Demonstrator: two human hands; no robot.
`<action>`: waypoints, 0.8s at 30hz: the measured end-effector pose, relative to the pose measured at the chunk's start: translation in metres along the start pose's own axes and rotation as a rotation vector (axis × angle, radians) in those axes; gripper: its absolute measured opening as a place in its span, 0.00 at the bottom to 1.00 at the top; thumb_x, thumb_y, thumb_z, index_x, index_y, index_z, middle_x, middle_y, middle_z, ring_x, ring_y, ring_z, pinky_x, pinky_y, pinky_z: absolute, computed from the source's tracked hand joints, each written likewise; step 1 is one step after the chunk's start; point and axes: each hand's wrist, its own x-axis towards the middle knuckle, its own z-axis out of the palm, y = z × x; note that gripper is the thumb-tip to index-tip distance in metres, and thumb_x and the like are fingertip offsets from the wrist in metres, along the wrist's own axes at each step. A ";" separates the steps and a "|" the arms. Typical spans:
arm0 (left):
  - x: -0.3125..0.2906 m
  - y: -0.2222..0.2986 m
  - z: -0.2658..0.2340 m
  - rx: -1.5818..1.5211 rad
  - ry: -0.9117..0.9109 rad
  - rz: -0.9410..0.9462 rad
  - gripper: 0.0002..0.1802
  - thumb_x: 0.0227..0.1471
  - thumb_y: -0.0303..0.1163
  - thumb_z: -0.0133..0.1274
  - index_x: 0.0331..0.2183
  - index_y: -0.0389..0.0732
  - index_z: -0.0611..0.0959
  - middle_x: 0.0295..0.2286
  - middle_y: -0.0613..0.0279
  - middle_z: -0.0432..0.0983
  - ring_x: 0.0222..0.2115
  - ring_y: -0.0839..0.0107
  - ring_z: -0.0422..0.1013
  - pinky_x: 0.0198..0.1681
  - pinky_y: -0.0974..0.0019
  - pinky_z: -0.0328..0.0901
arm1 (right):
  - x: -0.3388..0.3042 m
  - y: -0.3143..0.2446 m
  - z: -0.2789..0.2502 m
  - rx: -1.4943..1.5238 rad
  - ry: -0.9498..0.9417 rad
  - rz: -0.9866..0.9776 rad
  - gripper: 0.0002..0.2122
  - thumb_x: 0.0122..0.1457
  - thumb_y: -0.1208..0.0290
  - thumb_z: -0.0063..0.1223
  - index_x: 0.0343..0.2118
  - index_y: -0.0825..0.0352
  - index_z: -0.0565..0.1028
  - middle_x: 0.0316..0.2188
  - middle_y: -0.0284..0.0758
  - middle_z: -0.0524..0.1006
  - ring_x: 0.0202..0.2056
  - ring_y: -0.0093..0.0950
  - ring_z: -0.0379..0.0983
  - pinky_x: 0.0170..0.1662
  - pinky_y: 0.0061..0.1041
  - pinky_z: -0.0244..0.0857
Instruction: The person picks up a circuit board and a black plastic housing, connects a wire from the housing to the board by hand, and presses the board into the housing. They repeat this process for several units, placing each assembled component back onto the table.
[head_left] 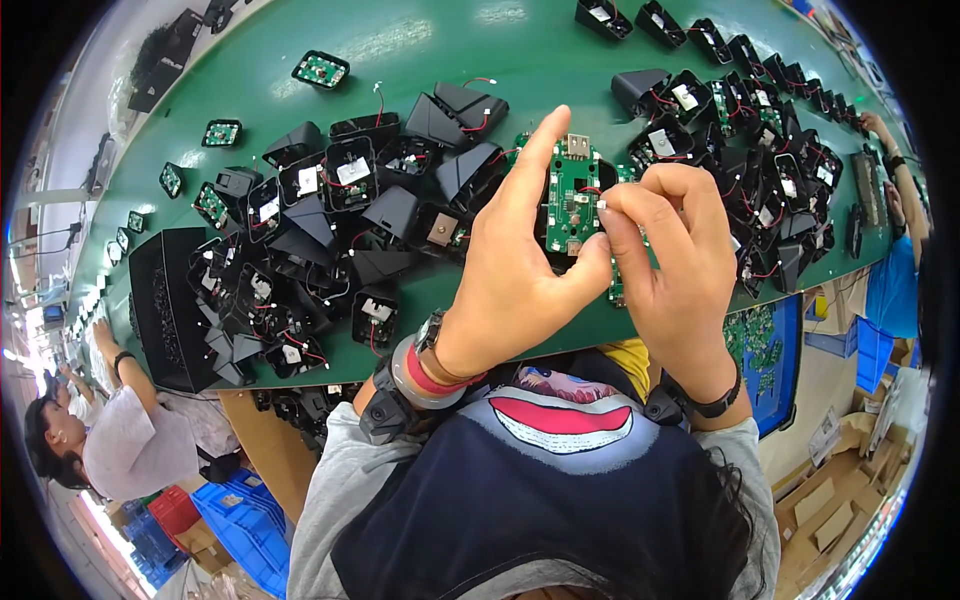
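Observation:
My left hand (515, 250) holds a green circuit board (568, 180) with a metal socket at its top end. The index finger stretches up along the board's left side, and the thumb lies by its lower right corner. A dark rim shows at the board's edge, so it may sit in a black housing. At the right edge of the board, my right hand (675, 235) pinches a small white wire plug (601, 204) with a red lead. Whether the plug is seated in the board cannot be made out. Other green boards (618, 290) lie partly hidden behind my hands.
Black housings with wires pile up left (310, 225) and right (785, 185) on the green table (440, 45). A black bin (165, 310) stands at left. A blue tray (780, 365) of boards is at lower right. Co-workers (140, 440) sit at both sides.

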 end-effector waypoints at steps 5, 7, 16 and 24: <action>-0.001 -0.004 -0.001 0.156 0.007 0.026 0.42 0.38 0.21 0.51 0.58 0.33 0.60 0.43 0.54 0.72 0.42 0.72 0.69 0.48 0.69 0.63 | 0.001 0.003 0.010 0.109 0.044 -0.012 0.05 0.48 0.83 0.58 0.29 0.69 0.77 0.31 0.35 0.72 0.28 0.24 0.69 0.25 0.18 0.62; 0.000 -0.005 0.000 0.187 0.010 0.047 0.41 0.38 0.22 0.52 0.57 0.33 0.62 0.44 0.52 0.72 0.44 0.69 0.70 0.49 0.67 0.63 | 0.003 0.001 0.010 0.270 0.032 0.067 0.06 0.47 0.85 0.58 0.29 0.70 0.77 0.31 0.35 0.74 0.30 0.22 0.70 0.26 0.18 0.63; -0.001 -0.001 -0.001 0.161 -0.135 0.036 0.39 0.38 0.23 0.52 0.56 0.33 0.62 0.41 0.43 0.69 0.40 0.50 0.69 0.44 0.59 0.64 | 0.001 0.013 0.013 0.635 -0.057 0.165 0.04 0.49 0.81 0.57 0.30 0.71 0.77 0.29 0.33 0.72 0.29 0.21 0.66 0.29 0.16 0.58; -0.001 0.000 -0.001 0.164 -0.020 0.018 0.39 0.37 0.22 0.52 0.56 0.35 0.65 0.40 0.56 0.73 0.40 0.71 0.70 0.47 0.68 0.63 | 0.000 0.010 0.000 0.232 -0.089 0.114 0.07 0.45 0.82 0.60 0.29 0.68 0.77 0.28 0.31 0.67 0.28 0.22 0.64 0.28 0.17 0.57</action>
